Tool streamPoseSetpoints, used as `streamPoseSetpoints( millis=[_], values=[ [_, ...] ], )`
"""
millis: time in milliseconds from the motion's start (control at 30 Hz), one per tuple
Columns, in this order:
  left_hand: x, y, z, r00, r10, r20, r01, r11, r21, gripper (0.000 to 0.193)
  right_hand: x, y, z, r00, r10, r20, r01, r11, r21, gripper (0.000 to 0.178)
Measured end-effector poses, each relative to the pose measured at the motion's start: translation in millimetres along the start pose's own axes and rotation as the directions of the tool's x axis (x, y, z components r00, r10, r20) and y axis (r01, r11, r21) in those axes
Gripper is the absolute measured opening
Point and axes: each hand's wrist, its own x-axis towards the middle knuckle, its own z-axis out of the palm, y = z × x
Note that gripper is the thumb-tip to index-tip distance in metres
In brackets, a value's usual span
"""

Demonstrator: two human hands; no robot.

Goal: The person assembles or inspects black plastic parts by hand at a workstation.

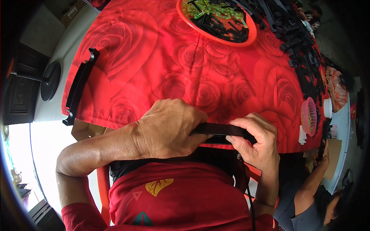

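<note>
Handling a black strip (220, 129) seems the step, left grip (171, 128) wrapped round one end, right grip (260, 139) pinching the other; next likely needs firm, even pressure

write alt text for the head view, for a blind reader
A person's left hand and right hand hold a black bar at the near edge of a red floral tablecloth. Beyond are an orange tray of small pieces and, right of it, a heap of black parts; a black strip lies at left.
</note>
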Motion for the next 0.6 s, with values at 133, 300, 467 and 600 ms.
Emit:
streamPoseSetpoints(
  millis=[133, 300, 467, 600],
  values=[
    [-0.2, -0.8, 2.1, 0.998, -0.05, 0.024, 0.05, 0.999, 0.007, 0.034, -1.4, 1.0, 7.3, 0.999, -0.04, 0.002, 0.04, 0.999, -0.023, 0.031],
    [2.0, 5.0, 6.5, 0.998, -0.069, -0.003, 0.069, 0.992, 0.103, 0.031, -2.3, 2.8, 9.8, 1.0, -0.03, 0.0, 0.03, 0.999, -0.032, 0.03],
    [13.6, 7.1, 10.1, 0.994, -0.105, -0.027, 0.106, 0.994, 0.038, 0.037, 5.5, 10.6, -0.2, 0.999, -0.02, -0.034, 0.02, 1.0, -0.014, 0.028],
    [13.8, 6.9, 5.7, 0.994, -0.102, -0.05, 0.1, 0.994, -0.032, 0.039, 18.8, 13.4, -7.3, 1.0, -0.003, 0.024, 0.004, 0.998, -0.056, 0.029]
  ],
)
